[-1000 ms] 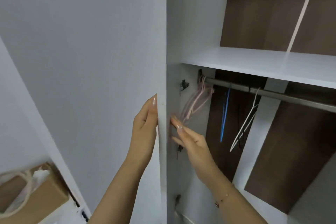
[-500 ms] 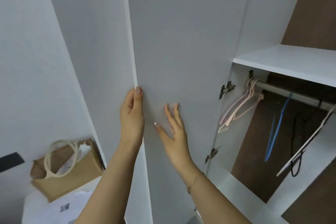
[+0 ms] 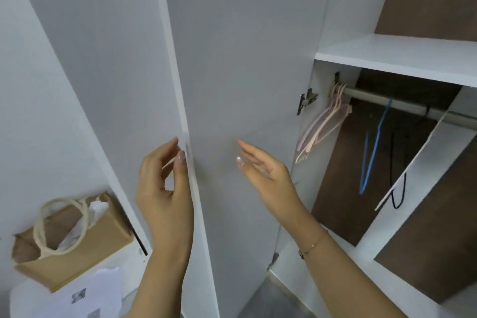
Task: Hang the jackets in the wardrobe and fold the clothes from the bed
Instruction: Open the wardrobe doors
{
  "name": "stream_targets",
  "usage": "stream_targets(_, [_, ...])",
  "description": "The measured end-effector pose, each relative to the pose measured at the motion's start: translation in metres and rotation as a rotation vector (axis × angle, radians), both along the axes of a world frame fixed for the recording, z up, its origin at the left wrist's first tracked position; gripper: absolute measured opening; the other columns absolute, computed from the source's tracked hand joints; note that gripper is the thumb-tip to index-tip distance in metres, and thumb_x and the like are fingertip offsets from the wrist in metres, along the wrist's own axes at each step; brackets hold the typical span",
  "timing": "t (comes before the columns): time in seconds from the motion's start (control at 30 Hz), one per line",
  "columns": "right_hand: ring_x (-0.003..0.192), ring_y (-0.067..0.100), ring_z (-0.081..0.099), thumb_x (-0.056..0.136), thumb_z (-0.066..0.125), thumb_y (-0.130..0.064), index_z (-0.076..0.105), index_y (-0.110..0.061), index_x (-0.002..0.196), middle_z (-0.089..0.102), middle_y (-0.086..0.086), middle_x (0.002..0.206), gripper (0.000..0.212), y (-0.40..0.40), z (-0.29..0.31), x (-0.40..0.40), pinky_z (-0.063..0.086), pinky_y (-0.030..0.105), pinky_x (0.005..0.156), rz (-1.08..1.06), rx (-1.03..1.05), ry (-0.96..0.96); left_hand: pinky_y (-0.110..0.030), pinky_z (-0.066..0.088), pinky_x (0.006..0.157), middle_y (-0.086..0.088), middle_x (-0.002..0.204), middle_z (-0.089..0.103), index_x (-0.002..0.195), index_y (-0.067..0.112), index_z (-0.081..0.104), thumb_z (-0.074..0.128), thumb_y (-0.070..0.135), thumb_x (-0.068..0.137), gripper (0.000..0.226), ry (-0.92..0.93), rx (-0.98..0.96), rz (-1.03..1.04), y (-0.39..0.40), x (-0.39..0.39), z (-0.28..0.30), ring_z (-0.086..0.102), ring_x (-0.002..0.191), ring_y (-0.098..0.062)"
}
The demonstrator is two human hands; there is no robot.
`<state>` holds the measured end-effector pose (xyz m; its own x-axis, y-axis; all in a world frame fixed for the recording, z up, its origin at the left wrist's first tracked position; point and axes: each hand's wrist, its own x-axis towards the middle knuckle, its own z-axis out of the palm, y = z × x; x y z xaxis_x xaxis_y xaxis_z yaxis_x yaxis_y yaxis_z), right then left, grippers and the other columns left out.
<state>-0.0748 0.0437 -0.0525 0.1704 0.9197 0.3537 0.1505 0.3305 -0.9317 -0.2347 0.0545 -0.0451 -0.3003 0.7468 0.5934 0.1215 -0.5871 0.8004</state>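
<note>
The white wardrobe door [image 3: 242,64] stands swung wide open in the middle of the view. My left hand [image 3: 165,186] is at the door's free edge with loosely curved fingers, holding nothing. My right hand [image 3: 263,168] hovers just off the door's inner face with relaxed fingers. Inside the wardrobe a metal rail [image 3: 382,100] carries a bunch of pink hangers [image 3: 325,126] at its left end, a blue hanger [image 3: 371,147], a dark hanger [image 3: 397,188] and a white hanger [image 3: 413,160]. No jackets or bed clothes are in view.
A white shelf [image 3: 397,57] sits above the rail, with brown back panels behind. At the lower left a brown paper bag [image 3: 69,237] with rope handles stands on a white surface beside printed papers [image 3: 85,294]. Another white panel [image 3: 98,46] rises left of the door.
The door has swung fully open. My left hand has let go of the door's edge and my right hand has lifted off its inner face. The view turned left.
</note>
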Motion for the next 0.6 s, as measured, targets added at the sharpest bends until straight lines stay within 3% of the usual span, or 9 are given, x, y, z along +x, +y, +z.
stream_targets(0.1, [0.115,-0.005,0.059,0.094,0.063,-0.019,0.062,-0.034,0.120,0.065,-0.020,0.119,0.030,-0.024,-0.006,-0.008,0.045,0.011,0.093,-0.136,-0.008,0.011,-0.009,0.045,0.088,0.021,0.117,0.061,0.119,0.033,0.062,0.055,0.028,0.099,0.022,0.080,0.011,-0.161,-0.010,-0.017,-0.014,0.059,0.112,-0.005])
stream_targets(0.23, [0.115,0.001,0.060,0.095,0.061,-0.022,0.065,-0.022,0.124,0.067,-0.013,0.123,0.030,-0.071,-0.017,-0.036,0.047,0.018,0.096,-0.331,-0.008,0.038,-0.007,0.043,0.089,0.019,0.126,0.060,0.127,0.030,0.059,0.052,0.025,0.099,0.028,0.125,-0.112,-0.507,-0.023,-0.048,-0.024,0.057,0.119,-0.003])
stream_targets(0.33, [0.114,0.002,0.060,0.094,0.060,-0.024,0.065,-0.023,0.124,0.067,-0.013,0.122,0.031,-0.110,-0.022,-0.061,0.047,0.024,0.100,-0.444,-0.030,0.068,-0.005,0.042,0.089,0.020,0.131,0.058,0.130,0.031,0.057,0.050,0.030,0.098,0.033,0.162,-0.221,-0.708,-0.037,-0.067,-0.027,0.055,0.121,0.001])
stream_targets(0.47, [0.112,0.000,0.061,0.086,0.059,-0.038,0.066,-0.032,0.120,0.068,-0.019,0.117,0.035,-0.163,-0.026,-0.087,0.048,0.016,0.097,-0.564,-0.073,0.048,-0.001,0.041,0.088,0.020,0.137,0.054,0.136,0.031,0.051,0.050,0.042,0.090,0.047,0.227,-0.323,-0.924,-0.063,-0.075,-0.030,0.052,0.121,0.005])
stream_targets(0.6, [0.110,0.004,0.063,0.093,0.061,-0.023,0.068,-0.033,0.117,0.069,-0.016,0.116,0.027,-0.216,-0.037,-0.103,0.049,0.016,0.095,-0.677,-0.115,0.071,0.001,0.040,0.088,0.022,0.139,0.050,0.137,0.036,0.048,0.048,0.044,0.089,0.049,0.293,-0.386,-1.066,-0.097,-0.078,-0.039,0.050,0.122,0.007])
